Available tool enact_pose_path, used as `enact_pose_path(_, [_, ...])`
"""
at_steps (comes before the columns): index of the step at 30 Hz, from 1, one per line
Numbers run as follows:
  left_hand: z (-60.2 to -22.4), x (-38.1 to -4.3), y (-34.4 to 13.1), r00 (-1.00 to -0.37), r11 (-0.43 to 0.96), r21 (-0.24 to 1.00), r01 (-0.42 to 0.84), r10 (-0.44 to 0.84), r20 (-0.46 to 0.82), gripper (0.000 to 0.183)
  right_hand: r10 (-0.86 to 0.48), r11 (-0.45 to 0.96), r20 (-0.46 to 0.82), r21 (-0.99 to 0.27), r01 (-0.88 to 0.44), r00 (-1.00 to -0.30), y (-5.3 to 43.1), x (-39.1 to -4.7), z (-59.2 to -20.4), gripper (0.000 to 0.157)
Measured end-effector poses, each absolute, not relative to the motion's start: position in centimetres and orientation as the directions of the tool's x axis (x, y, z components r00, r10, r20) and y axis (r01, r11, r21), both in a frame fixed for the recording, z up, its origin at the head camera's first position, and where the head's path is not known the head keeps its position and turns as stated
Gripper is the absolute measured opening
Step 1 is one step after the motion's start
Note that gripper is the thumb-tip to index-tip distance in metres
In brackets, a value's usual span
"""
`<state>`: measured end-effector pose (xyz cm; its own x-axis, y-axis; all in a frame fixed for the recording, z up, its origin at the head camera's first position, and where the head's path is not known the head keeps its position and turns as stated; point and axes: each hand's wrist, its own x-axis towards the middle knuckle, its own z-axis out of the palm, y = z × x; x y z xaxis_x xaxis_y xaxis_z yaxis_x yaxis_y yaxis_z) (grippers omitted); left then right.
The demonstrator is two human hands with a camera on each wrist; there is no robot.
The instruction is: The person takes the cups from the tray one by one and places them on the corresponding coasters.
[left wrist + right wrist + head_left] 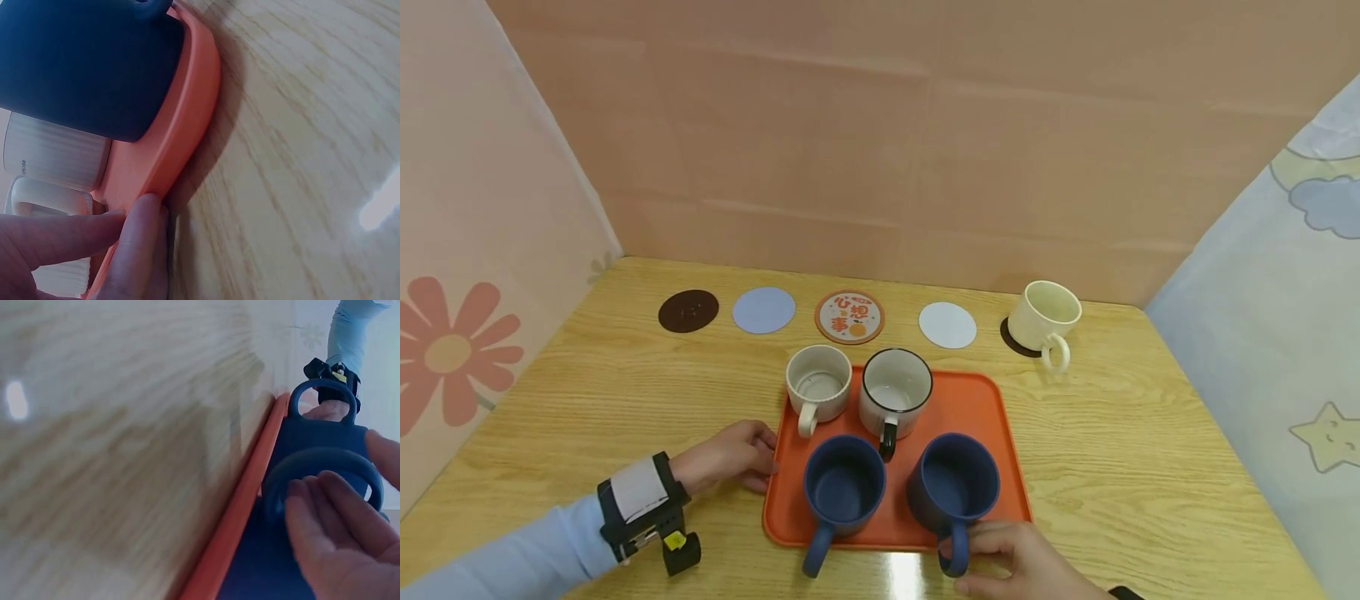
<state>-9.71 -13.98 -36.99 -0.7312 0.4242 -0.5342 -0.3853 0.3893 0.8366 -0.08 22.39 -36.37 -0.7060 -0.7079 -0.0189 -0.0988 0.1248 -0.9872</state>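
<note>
My left hand pinches the left rim of an orange-red tray, thumb and fingers on either side of the edge in the left wrist view. My right hand is at the handle of the right dark blue mug. In the right wrist view its nearly straight fingers reach into the handle loop, with the thumb apart. Also on the tray stand a second dark blue mug, a cream ribbed cup and a white mug with a black rim and handle.
Along the back of the wooden table lie a dark brown coaster, a lavender coaster, a printed coaster and a white coaster. At back right, a cream mug stands on a dark coaster.
</note>
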Motion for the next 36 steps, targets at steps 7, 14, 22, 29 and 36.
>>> enact_pose_path(7, [-37.0,-9.6,-13.9,-0.736,0.391,0.832,-0.393,0.409,-0.539,0.029,-0.724,-0.031,-0.106,-0.982,0.186,-0.682,21.8,0.2,-36.6,0.029])
enact_pose_path(14, [-37.1,-9.7,-13.9,-0.734,0.392,0.835,-0.386,0.418,-0.536,0.028,-0.748,0.0,-0.19,-0.958,0.287,-0.635,21.8,0.1,-36.3,0.032])
enact_pose_path(22, [-37.1,-9.6,-14.0,-0.74,0.354,0.857,-0.374,0.443,-0.506,0.03,-0.773,-0.075,-0.088,-0.971,0.228,-0.628,21.6,-0.2,-36.7,0.028])
enact_pose_path(29, [-37.1,-9.6,-14.0,-0.737,0.362,0.854,-0.374,0.442,-0.51,0.029,-0.772,-0.146,-0.015,-0.969,0.2,-0.636,21.5,-0.1,-37.2,0.026])
enact_pose_path(36, [-37.0,-9.5,-14.0,-0.738,0.36,0.856,-0.37,0.446,-0.506,0.029,-0.726,-0.163,0.031,-0.978,0.128,-0.687,21.6,0.0,-37.2,0.026])
